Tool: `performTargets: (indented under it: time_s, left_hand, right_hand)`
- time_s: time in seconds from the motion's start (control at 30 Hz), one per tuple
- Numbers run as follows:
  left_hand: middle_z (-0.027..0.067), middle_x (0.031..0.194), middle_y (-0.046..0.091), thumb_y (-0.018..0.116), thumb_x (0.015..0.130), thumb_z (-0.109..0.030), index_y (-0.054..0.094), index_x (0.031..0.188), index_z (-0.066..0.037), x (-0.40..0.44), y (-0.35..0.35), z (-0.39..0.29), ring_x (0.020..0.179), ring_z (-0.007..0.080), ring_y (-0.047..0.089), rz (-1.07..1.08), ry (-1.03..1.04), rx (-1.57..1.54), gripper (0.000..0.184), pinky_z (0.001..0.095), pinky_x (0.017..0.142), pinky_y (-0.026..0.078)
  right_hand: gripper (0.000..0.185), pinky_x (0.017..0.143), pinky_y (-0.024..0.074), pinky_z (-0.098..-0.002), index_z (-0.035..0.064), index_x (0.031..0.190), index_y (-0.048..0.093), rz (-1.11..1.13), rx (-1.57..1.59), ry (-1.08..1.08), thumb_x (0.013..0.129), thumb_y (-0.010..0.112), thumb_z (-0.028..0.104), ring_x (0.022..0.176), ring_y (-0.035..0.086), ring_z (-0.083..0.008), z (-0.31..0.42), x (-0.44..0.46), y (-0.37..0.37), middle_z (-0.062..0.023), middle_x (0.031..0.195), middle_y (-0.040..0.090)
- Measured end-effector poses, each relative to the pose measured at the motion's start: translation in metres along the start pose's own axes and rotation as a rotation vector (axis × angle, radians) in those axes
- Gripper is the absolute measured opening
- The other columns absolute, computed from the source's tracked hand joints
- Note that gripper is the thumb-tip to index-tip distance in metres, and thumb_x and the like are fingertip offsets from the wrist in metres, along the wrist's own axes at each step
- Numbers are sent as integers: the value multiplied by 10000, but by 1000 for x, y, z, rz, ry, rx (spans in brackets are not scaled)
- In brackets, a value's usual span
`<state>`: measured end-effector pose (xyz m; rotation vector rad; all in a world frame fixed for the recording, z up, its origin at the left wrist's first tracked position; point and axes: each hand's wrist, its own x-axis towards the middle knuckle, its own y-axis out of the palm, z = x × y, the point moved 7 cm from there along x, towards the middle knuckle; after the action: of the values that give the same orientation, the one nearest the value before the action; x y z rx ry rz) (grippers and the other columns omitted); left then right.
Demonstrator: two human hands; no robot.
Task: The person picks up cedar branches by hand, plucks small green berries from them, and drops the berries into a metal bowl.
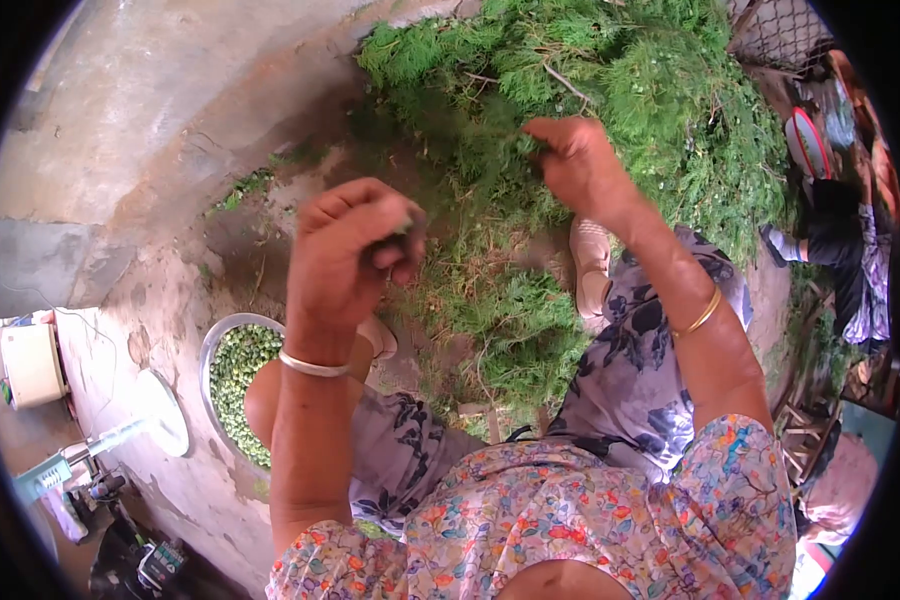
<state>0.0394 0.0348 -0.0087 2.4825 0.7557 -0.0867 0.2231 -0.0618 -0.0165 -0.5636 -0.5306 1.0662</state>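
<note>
My left hand (355,245), with a silver bangle at the wrist, is curled closed above the ground. A bit of green shows between its fingers, too small and shadowed to name. My right hand (582,165), with a gold bangle on the forearm, is pinched shut on a feathery green sprig (505,145), which is smeared by motion. Beyond it lies a large heap of cut leafy branches (660,90). A smaller pile of greenery (535,320) lies between my feet. By my left knee stands a metal basin (207,375) full of small round green fruits (240,370).
A white standing fan (165,415) lies or stands at the left, near a cream-coloured box (32,365). At the right edge, another person's leg (835,245) and a red-rimmed round dish (808,145) show. Wire mesh (782,32) stands at the top right.
</note>
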Motion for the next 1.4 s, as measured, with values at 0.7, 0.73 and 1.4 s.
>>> performTargets:
  time_s: [0.7, 0.73, 1.4]
  left_hand:
    - [90, 706, 600, 602, 789, -148, 624, 888, 29, -239, -334, -49, 641, 205, 576, -1233, -298, 794, 204, 315, 570, 483]
    - [82, 706, 611, 619, 754, -125, 644, 909, 38, -246, -337, -46, 657, 200, 571, -1284, -295, 946, 226, 318, 634, 476]
    - [305, 1263, 386, 685, 668, -153, 439, 1291, -125, 72, -158, 285, 1111, 480, 436, 124, -250, 1760, 670, 467, 861, 458]
  right_hand:
    - [73, 707, 455, -488, -14, 809, 547, 47, -329, -113, 769, 564, 44, 806, 559, -440, 2, -20, -14, -248, 775, 590]
    - [73, 707, 455, -488, -14, 809, 547, 40, -331, -108, 769, 564, 44, 806, 559, -440, 1, -22, -16, -248, 775, 590]
    - [215, 574, 426, -419, -23, 921, 581, 2, -320, 152, 708, 611, -26, 650, 563, -396, -5, -51, -54, -213, 693, 575]
